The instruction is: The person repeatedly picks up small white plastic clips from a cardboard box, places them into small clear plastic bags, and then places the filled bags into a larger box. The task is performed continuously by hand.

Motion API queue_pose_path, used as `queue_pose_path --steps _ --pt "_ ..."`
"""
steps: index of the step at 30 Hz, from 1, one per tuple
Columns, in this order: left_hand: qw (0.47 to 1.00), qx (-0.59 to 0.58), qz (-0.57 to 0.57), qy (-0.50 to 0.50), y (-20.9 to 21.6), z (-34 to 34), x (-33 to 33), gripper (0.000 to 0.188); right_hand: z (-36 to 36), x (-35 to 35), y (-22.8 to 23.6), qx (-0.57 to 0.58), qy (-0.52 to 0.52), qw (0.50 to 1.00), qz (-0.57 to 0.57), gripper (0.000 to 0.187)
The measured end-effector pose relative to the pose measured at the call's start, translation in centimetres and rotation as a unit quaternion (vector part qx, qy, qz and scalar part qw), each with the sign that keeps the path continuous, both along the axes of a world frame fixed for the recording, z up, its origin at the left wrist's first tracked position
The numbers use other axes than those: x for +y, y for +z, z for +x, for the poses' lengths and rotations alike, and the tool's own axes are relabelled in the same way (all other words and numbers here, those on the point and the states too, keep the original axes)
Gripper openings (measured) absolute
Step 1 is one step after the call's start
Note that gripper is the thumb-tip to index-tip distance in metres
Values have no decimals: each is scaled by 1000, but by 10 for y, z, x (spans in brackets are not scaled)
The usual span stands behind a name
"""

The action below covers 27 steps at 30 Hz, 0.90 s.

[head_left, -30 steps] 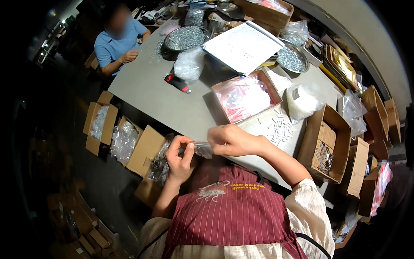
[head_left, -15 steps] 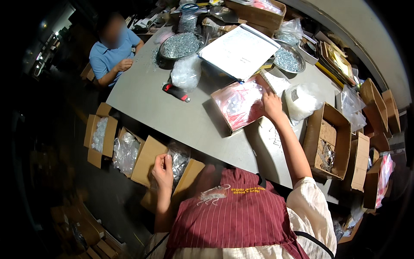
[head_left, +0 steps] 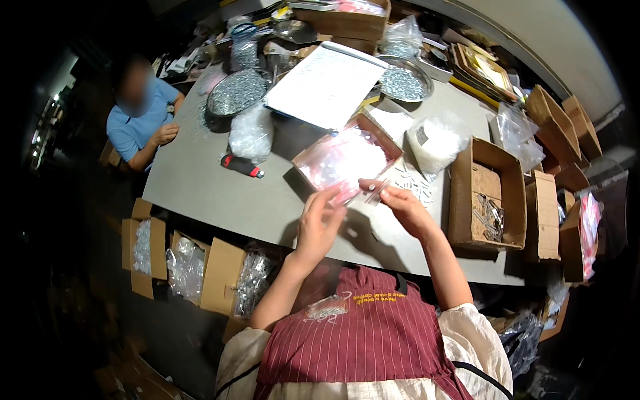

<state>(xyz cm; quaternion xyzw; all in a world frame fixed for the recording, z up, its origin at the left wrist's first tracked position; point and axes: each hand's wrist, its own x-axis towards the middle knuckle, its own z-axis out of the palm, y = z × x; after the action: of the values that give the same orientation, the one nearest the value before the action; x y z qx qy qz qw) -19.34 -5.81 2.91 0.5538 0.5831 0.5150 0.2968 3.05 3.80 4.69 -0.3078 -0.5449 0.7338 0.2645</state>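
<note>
Thumb and fingers of my right hand (head_left: 405, 205) pinch a small clear plastic bag (head_left: 375, 191) with a reddish edge, just above the near side of an open cardboard box (head_left: 389, 140). Inside that box lies a pile of clear bags with red edges (head_left: 343, 160), partly washed out by glare. My left hand (head_left: 319, 225) is raised close to the small bag, its fingers apart and slightly blurred, with nothing visible in them. To the right of the box, several small pale pieces (head_left: 417, 185) are scattered over the grey table (head_left: 267, 213).
A white bag (head_left: 437, 143) and a cardboard box of metal parts (head_left: 487, 200) stand to the right. Papers (head_left: 327, 83) and two pans of small metal pieces (head_left: 239, 93) lie behind. A red-black tool (head_left: 242, 166) is left; a person in blue (head_left: 143, 127) sits beyond.
My right hand has come back from inside the box with a small clear bag. My left hand has risen from beside the table's front edge toward that bag. The view has shifted.
</note>
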Motion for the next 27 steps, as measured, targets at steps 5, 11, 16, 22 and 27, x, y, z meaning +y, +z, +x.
queue_pose_path --steps 5,11,16,22,27 --pt "971 191 112 -84 22 17 21 45 26 -27 -10 -12 82 995 -59 48" --pt "925 167 32 -339 16 30 10 33 48 -40 -53 -140 178 968 -112 38" --pt "957 208 -47 -197 -24 15 -15 12 39 -38 -65 -284 22 952 110 41" --pt "963 161 -177 -123 -60 4 -47 20 14 -37 -93 -402 141 774 468 29" --pt "956 143 -245 -77 -52 8 -51 38 8 24 -119 -437 -45 707 554 26"
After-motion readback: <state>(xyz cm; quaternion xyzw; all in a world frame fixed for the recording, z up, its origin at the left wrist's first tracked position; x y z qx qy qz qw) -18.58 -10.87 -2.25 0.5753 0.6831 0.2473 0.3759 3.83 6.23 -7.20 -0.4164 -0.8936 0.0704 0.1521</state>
